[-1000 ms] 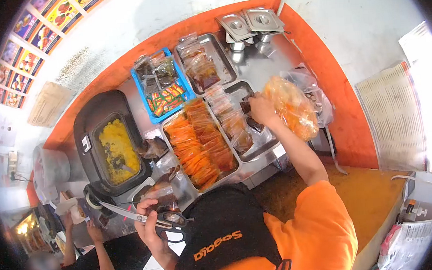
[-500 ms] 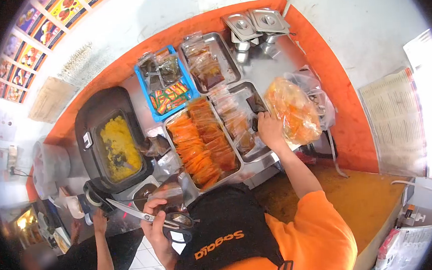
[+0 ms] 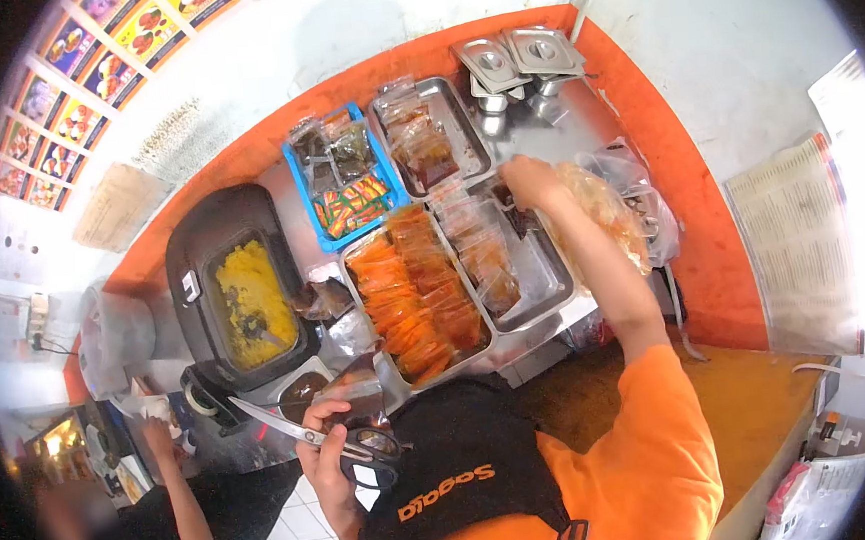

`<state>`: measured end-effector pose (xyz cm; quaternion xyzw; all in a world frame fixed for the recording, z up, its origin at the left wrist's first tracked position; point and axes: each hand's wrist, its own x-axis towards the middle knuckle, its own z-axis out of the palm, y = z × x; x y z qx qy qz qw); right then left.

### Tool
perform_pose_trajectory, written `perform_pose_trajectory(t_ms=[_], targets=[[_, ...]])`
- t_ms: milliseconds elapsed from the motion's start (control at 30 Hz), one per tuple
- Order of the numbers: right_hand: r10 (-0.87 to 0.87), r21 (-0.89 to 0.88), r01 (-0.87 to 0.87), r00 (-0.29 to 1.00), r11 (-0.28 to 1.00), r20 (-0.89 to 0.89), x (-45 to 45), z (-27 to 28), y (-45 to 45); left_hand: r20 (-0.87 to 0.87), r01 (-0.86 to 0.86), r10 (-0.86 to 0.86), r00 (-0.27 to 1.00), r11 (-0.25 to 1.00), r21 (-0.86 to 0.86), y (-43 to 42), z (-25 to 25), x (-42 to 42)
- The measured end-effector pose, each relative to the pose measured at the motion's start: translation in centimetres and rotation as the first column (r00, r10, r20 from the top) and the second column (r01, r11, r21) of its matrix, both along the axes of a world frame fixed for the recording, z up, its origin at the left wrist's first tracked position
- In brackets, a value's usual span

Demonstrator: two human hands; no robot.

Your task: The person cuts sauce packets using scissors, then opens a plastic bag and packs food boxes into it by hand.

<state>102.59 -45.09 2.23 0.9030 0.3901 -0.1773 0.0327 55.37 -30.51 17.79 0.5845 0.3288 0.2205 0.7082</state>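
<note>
My left hand (image 3: 324, 465) is closed around scissors (image 3: 377, 454), their blades pointing up and left. The same hand also holds a clear plastic packet of dark sauce (image 3: 359, 401). My right hand (image 3: 535, 183) is over the far end of a metal tray (image 3: 562, 296), its fingers curled and partly hidden. Just below it in that tray lie dark packets (image 3: 519, 220); whether the fingers grip one cannot be made out. Reddish-brown sauce packets (image 3: 487, 261) fill the tray's left side. A large clear bag with orange contents (image 3: 605, 220) sits under my right forearm.
A tray of orange packets (image 3: 395, 303) stands near me, with a blue basket of sachets (image 3: 352, 190) and another packet tray (image 3: 474, 147) behind. Metal lids (image 3: 543, 52) are at the back. Left are a black warmer with yellow food (image 3: 254, 303) and a co-worker's arm (image 3: 183, 498).
My right hand has moved away from me, from the dark packets to the tray's far end. My left hand keeps the scissors and packet. The view has shifted slightly; the co-worker's hand has moved left.
</note>
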Motion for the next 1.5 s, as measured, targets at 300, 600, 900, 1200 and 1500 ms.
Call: perform_pose_trajectory(t_ms=[300, 600, 900, 1200, 1500], targets=[[0.267, 0.107, -0.273, 0.961, 0.956, 0.068, 2.3, -3.0, 3.2, 0.007, -0.056, 0.056, 0.998, 0.998, -0.008, -0.4, -0.1, -1.5], [-0.273, 0.19, 0.222, 0.911, 0.956, 0.309, -2.0, -2.7, -1.5, -0.067, -0.11, 0.108, 0.992, 0.994, -0.019, -0.2, -0.3, -1.1], [-0.325, 0.249, 0.264, 0.913, 0.932, 0.246, -3.7, -4.5, -4.7, -0.085, -0.001, -0.001, 0.996, 1.0, -0.02, 0.3, 0.2, -0.6], [-0.073, 0.388, 0.01, 0.986, 0.922, 0.149, -1.8, -2.6, -2.5, -0.017, 0.175, -0.175, 0.984, 0.984, 0.003, 0.0, 0.5, 0.8], [0.457, 0.716, 0.249, 0.626, 0.652, -0.633, -17.2, 8.9, -0.9, 0.189, 0.284, -0.287, 0.939, 0.958, 0.048, 0.2, -0.7, 4.9]])
